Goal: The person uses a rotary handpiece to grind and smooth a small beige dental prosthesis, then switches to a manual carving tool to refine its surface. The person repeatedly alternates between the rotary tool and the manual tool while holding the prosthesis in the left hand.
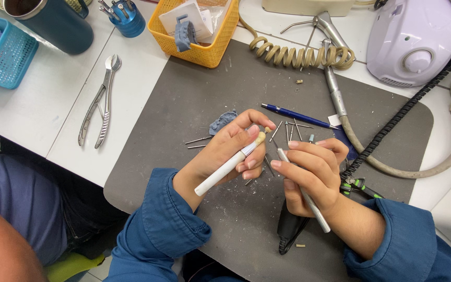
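Head view, looking down on a white tabletop (pixel 53 104) with a dark grey mat (pixel 225 99) laid over its middle.

- Left hand (pixel 230 151): over the mat's centre, grip closed round a white stick (pixel 225 169) whose far end carries a small tooth-coloured piece (pixel 261 137); thumb and forefinger pinch near that tip.
- Right hand (pixel 311 175): just right of the left hand, grip closed round a slim silver-grey instrument (pixel 314 209); its fine point reaches toward the piece on the stick, the two ends close together. Whether they touch cannot be told.
- Both arms in blue sleeves (pixel 163 224), entering from the near edge.
- Small grey-blue cast (pixel 221 121): on the mat, just beyond the left hand.
- Loose metal burs (pixel 291 128): scattered on the mat, far side of both hands.
- Blue pen (pixel 296 115): on the mat beyond the burs, lying slantwise.
- Black tool (pixel 291 230): on the mat, under the right wrist.
- Metal forceps (pixel 100 102): on the bare tabletop, left of the mat.
- Yellow basket (pixel 212 44): far edge of the mat, holding packets and a grey-blue model.
- Blue basket (pixel 11 60): far left.
- Dark teal cup (pixel 53 23): far left, beside the blue basket.
- Pale lilac machine (pixel 413 42): far right, with a coiled beige cord (pixel 298 52) and a metal handpiece (pixel 332 78) near it.
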{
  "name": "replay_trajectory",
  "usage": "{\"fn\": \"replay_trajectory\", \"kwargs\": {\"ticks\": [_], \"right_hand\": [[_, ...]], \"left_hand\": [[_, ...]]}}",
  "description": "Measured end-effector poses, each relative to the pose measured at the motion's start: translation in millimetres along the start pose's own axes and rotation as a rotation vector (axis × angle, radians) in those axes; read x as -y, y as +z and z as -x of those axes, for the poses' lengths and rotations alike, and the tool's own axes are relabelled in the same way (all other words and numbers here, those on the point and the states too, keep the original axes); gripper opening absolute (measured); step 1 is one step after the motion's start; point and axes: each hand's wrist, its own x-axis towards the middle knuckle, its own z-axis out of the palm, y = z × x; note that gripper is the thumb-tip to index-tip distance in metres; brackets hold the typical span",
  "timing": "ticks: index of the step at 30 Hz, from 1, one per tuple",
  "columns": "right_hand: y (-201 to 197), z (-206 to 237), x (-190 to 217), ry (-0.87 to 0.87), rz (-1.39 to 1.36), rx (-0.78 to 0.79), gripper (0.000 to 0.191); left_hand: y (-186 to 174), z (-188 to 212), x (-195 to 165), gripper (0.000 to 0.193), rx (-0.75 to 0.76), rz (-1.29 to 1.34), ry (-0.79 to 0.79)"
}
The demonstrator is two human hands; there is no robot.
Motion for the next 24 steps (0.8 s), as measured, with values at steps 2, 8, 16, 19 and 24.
{"fn": "replay_trajectory", "kwargs": {"ticks": [2, 8, 16, 19, 24], "right_hand": [[0.0, -0.1, 0.3, -0.002, 0.000, 0.000, 0.025], [0.9, -0.3, 0.1, -0.008, -0.005, -0.019, 0.025], [0.7, 0.5, 0.2, -0.009, 0.006, -0.013, 0.024], [0.1, 0.3, -0.5, -0.030, -0.001, -0.010, 0.024], [0.2, 0.7, -0.5, -0.012, 0.028, -0.011, 0.024]], "left_hand": [[-0.5, -0.4, -0.2, 0.028, 0.012, -0.004, 0.003], [-1.3, -0.4, 0.0, 0.026, 0.019, 0.018, 0.002], [-2.4, -0.7, -0.1, 0.030, 0.047, -0.014, 0.028], [-0.7, -2.1, -0.1, 0.033, 0.064, -0.006, 0.025], [1.5, 0.4, -1.0, 0.033, 0.053, -0.010, -0.001]]}}
